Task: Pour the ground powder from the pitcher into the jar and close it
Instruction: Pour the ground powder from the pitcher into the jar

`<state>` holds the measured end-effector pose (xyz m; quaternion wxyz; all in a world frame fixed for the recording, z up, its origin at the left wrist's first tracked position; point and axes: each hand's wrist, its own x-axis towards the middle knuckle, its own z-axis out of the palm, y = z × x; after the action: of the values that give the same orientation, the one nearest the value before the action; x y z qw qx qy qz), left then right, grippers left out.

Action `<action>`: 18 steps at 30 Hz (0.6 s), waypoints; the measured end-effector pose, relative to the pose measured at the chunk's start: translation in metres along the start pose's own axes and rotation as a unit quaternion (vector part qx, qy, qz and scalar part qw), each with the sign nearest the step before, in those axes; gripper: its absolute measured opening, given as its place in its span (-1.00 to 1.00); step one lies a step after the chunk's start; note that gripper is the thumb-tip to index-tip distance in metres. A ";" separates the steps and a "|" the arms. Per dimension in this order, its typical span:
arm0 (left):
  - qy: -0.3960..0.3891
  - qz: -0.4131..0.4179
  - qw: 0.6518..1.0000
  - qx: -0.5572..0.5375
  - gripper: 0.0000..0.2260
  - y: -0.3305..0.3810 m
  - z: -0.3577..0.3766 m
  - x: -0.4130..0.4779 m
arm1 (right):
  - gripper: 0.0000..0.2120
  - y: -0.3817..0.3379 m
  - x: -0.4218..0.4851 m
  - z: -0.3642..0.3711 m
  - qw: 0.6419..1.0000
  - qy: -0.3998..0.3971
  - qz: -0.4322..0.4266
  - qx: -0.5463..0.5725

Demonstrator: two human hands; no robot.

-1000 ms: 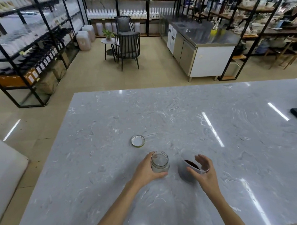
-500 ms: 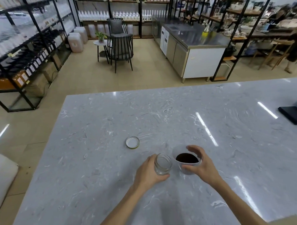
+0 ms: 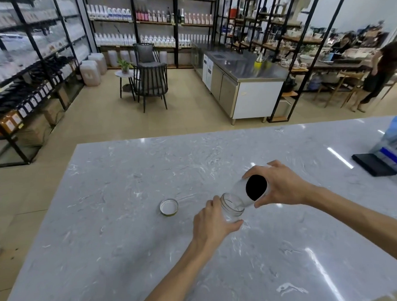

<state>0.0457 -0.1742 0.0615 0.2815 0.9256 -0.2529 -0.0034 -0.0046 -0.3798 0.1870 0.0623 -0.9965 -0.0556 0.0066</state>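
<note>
Your left hand (image 3: 212,222) is wrapped around the jar (image 3: 232,207), fingers clamped on its glass, jar standing on the table (image 3: 129,254); your right hand (image 3: 282,185) grips the pitcher (image 3: 250,190), tilted just above the jar's mouth, dark powder (image 3: 256,187) showing inside; lid (image 3: 169,207) lies left of the jar, apart from it.

On the grey marble table (image 3: 133,238), the left hand (image 3: 214,225) wraps the open glass jar (image 3: 232,207), which stands upright. The right hand (image 3: 282,185) grips the clear pitcher (image 3: 250,189), tipped leftward with its lip over the jar's mouth and dark powder (image 3: 256,187) showing inside. The lid (image 3: 169,207) lies on the table, inside up, left of the jar, apart from it
</note>
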 end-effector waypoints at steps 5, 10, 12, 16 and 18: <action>0.038 0.020 0.999 0.022 -0.29 0.029 -0.026 0.022 | -0.31 -0.001 0.017 -0.045 0.995 0.001 -0.036 -0.098; 0.046 0.034 0.998 0.032 -0.31 0.051 -0.056 0.044 | -0.34 -0.010 0.024 -0.083 0.984 0.033 -0.055 -0.165; 0.052 0.041 0.997 0.035 -0.30 0.057 -0.067 0.051 | -0.34 -0.013 0.026 -0.098 0.980 0.045 -0.059 -0.184; 0.064 0.060 0.995 0.049 -0.29 0.066 -0.086 0.062 | -0.33 -0.017 0.028 -0.120 0.971 0.064 -0.072 -0.220; 0.071 0.067 0.994 0.056 -0.29 0.070 -0.092 0.066 | -0.33 -0.020 0.029 -0.128 0.964 0.068 -0.079 -0.246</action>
<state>0.0840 -0.2069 0.1847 0.2464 0.9186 -0.2937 0.0958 0.0249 -0.3725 0.3165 -0.1806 -0.9717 -0.1297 -0.0800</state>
